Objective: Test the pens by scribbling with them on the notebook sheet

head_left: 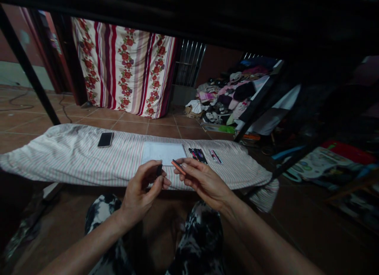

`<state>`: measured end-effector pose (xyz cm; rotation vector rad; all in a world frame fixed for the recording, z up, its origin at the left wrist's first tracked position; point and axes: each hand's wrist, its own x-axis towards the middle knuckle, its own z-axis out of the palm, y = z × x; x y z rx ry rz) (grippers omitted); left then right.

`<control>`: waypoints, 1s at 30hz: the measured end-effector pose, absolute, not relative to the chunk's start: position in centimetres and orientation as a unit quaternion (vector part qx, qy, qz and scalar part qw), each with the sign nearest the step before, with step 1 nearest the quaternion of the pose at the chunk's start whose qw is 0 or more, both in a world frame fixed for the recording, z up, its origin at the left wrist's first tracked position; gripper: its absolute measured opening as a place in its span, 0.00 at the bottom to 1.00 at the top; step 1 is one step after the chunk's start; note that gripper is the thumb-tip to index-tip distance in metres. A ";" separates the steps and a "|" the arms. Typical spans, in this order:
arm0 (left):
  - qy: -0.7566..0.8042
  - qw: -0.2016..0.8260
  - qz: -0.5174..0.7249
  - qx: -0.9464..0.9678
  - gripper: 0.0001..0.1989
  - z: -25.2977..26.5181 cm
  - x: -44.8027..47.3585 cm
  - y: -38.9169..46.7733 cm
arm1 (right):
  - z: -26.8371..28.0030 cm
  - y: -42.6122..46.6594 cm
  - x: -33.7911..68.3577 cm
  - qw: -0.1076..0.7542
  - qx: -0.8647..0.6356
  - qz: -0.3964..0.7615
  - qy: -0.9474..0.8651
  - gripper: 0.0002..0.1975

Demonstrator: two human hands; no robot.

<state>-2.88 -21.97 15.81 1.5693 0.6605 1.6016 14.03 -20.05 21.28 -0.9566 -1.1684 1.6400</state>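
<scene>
My left hand (145, 190) is closed around a small black object (159, 170), mostly hidden by the fingers; its kind is unclear. Between the thumb and fingers of my right hand (199, 177) is a short orange-and-black stick (178, 167), pen-like in shape, pointing towards the left hand. The hands are apart, raised in front of the near edge of the cloth-covered surface. Just beyond them lies an open spiral notebook (162, 152) with pale pages. Several dark pens (197, 155) lie in a row to its right, and a few slim pens (215, 156) lie further right.
A striped cloth (124, 160) covers the low surface, with a dark phone (106, 139) at its left. Dark metal bars (32, 70) rise at the sides. Behind are a floral curtain (127, 70) and a pile of clothes (231, 93). Patterned trouser knees (204, 227) are below.
</scene>
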 end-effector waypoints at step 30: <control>0.318 0.516 0.628 0.488 0.12 18.4 -4.5 -19.9 | 23.8 -19.4 14.4 0.469 -0.417 0.590 -0.507 0.11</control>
